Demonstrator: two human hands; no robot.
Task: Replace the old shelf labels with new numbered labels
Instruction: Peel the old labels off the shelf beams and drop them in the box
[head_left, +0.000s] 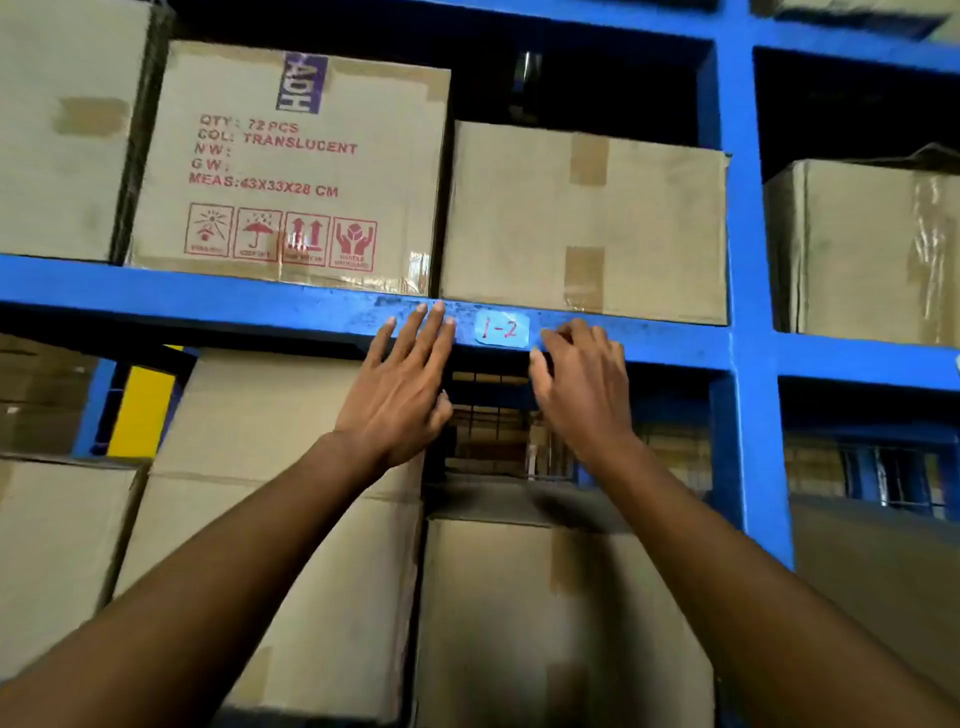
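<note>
Two bare forearms are reaching up. The left hand (396, 384), fingers spread flat, is pressing the blue shelf beam (208, 304); a pale label (502, 329) marked 1-2 is sitting just beside it, then the right hand (582, 384), fingers curled loosely on the beam. Cardboard boxes (291, 166) are filling the racks.

The painted metal shelf rack (208, 296) is bright blue, its front beam scuffed with dark specks. A pale blue paper label (502, 329) on that beam carries "1-2" in red handwriting. The brown cardboard carton (291, 166) above has red printed text and red handling symbols, plus a purple strip with white letters. A yellow panel (141, 410) shows at lower left.
</note>
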